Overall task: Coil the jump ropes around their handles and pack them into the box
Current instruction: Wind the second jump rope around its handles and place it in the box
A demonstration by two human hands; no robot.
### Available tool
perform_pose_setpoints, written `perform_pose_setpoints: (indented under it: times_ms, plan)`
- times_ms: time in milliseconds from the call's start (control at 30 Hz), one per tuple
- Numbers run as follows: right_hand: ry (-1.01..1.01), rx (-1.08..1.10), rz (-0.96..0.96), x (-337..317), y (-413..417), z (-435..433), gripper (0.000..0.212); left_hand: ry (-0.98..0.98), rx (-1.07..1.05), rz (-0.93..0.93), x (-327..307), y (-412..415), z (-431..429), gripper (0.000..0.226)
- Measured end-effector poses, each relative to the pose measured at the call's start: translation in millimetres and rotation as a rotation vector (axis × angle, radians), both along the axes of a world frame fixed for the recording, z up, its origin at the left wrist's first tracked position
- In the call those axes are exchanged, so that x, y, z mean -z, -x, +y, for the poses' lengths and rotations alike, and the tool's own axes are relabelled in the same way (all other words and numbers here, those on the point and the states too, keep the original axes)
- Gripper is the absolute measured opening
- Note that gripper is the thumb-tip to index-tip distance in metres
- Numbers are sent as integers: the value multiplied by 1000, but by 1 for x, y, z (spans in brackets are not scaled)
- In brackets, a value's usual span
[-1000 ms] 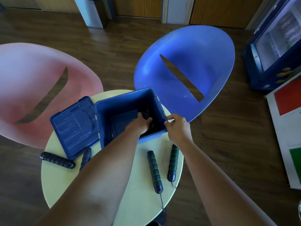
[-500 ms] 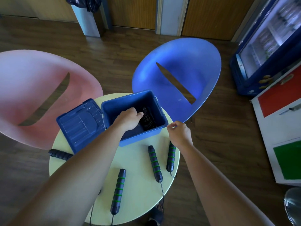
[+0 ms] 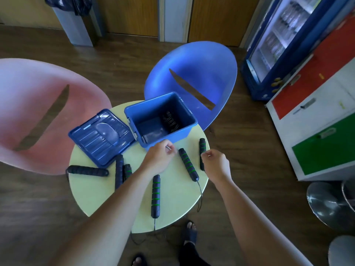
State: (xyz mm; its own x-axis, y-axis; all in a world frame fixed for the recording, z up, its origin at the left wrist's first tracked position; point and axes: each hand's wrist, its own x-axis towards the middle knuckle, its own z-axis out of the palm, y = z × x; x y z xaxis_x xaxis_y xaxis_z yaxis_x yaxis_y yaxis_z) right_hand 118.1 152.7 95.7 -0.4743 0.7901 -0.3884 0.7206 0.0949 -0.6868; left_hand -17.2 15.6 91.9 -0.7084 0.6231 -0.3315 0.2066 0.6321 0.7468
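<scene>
At the worktop's (image 3: 92,196) left edge lies a black handle (image 3: 87,170), crosswise, with two more handles (image 3: 119,170) side by side just right of it — one of these shows green rings. Behind them the box lid (image 3: 100,136) lies flat near the far-left edge, touching the open blue box (image 3: 189,124) at the far edge. Inside the box, against its right wall, sits a dark coiled rope bundle (image 3: 171,120). The left hand (image 3: 158,157) hovers just in front of the box's near wall, fingers curled loosely together, holding nothing that can be made out. Below its wrist a green-ringed handle (image 3: 155,195) points toward the near edge, its cord running off the worktop. Right of the left hand another ringed handle (image 3: 188,164) lies slanted, cord trailing over the near-right edge. The right hand (image 3: 216,164) hangs at the right edge, fingers curled — thumb and forefinger nearly meeting — partly covering a handle (image 3: 202,145) there; whether it touches it cannot be told.
</scene>
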Motion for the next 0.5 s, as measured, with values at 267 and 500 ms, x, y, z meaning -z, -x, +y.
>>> perform_pose_setpoints:
  times_ms: [267,500]
  plan:
    - [47,-1,-31,38,-38,11,17,-30,-229,-314,66,-55,21,11]
    - [154,-140,-86,92,-27,58,32,66,-441,-429,131,-68,68,43]
